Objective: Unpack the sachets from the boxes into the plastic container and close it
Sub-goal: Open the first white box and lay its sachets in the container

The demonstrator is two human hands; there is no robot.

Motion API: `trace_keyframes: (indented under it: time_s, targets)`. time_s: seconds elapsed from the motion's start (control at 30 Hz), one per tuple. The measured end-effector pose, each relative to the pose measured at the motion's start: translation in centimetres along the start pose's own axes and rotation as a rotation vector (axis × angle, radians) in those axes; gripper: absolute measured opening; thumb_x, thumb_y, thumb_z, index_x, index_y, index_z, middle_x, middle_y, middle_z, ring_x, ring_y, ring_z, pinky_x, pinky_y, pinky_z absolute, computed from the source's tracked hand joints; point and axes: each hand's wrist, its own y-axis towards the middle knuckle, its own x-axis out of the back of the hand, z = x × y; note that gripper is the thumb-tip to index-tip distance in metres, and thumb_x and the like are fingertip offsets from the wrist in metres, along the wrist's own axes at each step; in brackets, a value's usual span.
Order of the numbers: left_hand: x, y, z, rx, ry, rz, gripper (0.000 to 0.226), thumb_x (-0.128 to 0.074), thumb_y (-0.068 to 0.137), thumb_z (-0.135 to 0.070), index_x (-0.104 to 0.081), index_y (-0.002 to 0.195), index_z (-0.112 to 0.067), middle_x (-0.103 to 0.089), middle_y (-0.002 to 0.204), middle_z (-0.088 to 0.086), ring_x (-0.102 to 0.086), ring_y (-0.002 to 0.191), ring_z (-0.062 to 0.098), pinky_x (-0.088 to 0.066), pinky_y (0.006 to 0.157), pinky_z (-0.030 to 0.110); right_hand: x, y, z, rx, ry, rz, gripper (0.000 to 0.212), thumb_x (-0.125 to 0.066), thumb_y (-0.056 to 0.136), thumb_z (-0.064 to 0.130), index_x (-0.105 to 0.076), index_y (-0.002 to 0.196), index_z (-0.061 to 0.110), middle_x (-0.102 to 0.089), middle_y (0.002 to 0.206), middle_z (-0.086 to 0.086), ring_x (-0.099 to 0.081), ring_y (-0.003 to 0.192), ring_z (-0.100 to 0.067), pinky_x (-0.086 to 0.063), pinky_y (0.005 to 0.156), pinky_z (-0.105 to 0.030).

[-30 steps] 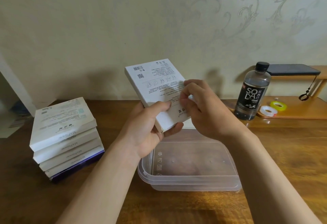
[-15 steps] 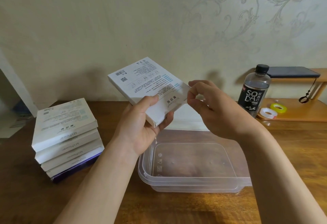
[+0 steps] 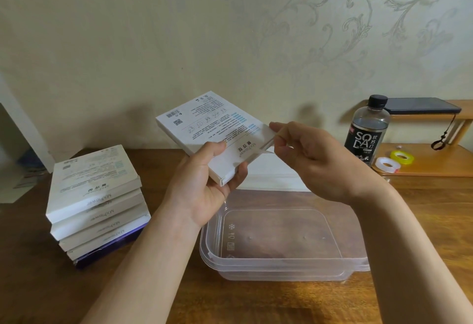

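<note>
My left hand grips a flat white box by its near end, holding it tilted above the table. My right hand pinches the flap at the box's right end, which stands slightly pulled out. Below both hands an open clear plastic container sits on the wooden table, with nothing inside. A stack of several more white boxes lies to the left. Something white and flat, possibly the lid, lies behind the container, partly hidden by the hands.
A soda bottle stands at the right, beside a wooden tray bearing two tape rolls. A dark phone rests on a raised shelf above it. The patterned wall is close behind the table.
The box has tilted flatter and turned in my left hand. My right hand has slid from the box's side face to its right end and drawn the flap outward.
</note>
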Motion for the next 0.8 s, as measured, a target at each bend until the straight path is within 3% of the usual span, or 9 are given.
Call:
trace_keyframes:
  time_s: [0.13,0.3,0.43,0.53,0.67,0.8]
  targets:
    - [0.1,0.1,0.1,-0.005,-0.021,0.002,0.035,-0.058,0.096,-0.004,-0.063,0.125,-0.023,-0.075,0.111,0.015,-0.071,0.106,0.036,-0.058,0.054,0.03,0.1,0.0,-0.4,0.003,0.059,0.012,0.01,-0.053,0.1,0.01,-0.061,0.095,0.014,-0.055,0.143,-0.002,-0.03,0.14,0.012,-0.036,0.114,-0.025]
    - [0.0,0.1,0.0,-0.037,-0.046,-0.001,0.033,-0.058,0.097,-0.004,-0.064,0.123,-0.023,-0.077,0.108,0.01,-0.072,0.103,0.032,-0.058,0.055,0.031,0.2,0.0,-0.7,-0.003,0.076,0.026,0.014,-0.054,0.098,0.007,-0.06,0.09,0.016,-0.047,0.148,0.003,-0.03,0.139,0.013,-0.035,0.099,-0.004]
    - [0.2,0.1,-0.1,-0.043,-0.075,0.002,0.033,-0.058,0.096,-0.004,-0.063,0.123,-0.024,-0.077,0.108,0.01,-0.07,0.107,0.032,-0.058,0.056,0.031,0.2,-0.1,-0.7,-0.022,0.06,0.032,0.015,-0.055,0.098,0.007,-0.061,0.089,0.018,-0.044,0.15,0.005,-0.035,0.131,0.018,-0.035,0.097,-0.002]
    - [0.3,0.3,-0.1,-0.044,-0.071,0.003,0.039,-0.06,0.095,-0.005,-0.061,0.129,-0.024,-0.074,0.118,0.012,-0.069,0.111,0.034,-0.058,0.057,0.032,0.1,0.0,-0.6,-0.085,0.186,-0.015,0.015,-0.06,0.094,0.004,-0.064,0.092,0.018,-0.052,0.144,0.009,-0.052,0.127,0.006,-0.044,0.1,-0.016]
    - [0.2,0.2,0.1,-0.055,-0.031,0.024,0.042,-0.061,0.094,-0.005,-0.06,0.132,-0.023,-0.074,0.119,0.011,-0.07,0.109,0.035,-0.059,0.06,0.033,-0.6,0.8,-0.2,-0.272,0.607,-0.306,0.022,-0.057,0.093,0.0,-0.063,0.108,0.015,-0.071,0.113,-0.007,-0.072,0.101,-0.026,-0.056,0.095,-0.048]
    - [-0.4,-0.2,0.5,-0.077,0.022,0.074,0.038,-0.059,0.095,-0.004,-0.062,0.128,-0.023,-0.075,0.115,0.009,-0.075,0.099,0.031,-0.059,0.061,0.034,-2.6,1.6,0.2,-0.404,0.818,-0.275,0.042,-0.056,0.093,0.002,-0.056,0.131,0.02,-0.073,0.102,-0.019,-0.071,0.083,-0.035,-0.058,0.089,-0.051]
